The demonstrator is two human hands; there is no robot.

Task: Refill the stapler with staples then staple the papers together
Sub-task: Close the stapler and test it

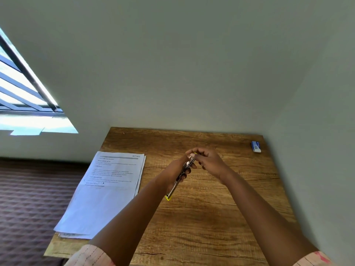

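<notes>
Gripping the stapler [181, 174] above mid-table, her left hand [172, 173] curls round it while her right hand [208, 162] pinches its far end. Papers [107, 189] lie at nine o'clock, staple box [256, 146] at two. Staples could spill if that pinch slips.

My one view sits on the wearer's head, looking forward and down over the tabletop [211, 208] at close range, wide-angle, both forearms reaching in from the bottom edge.
</notes>
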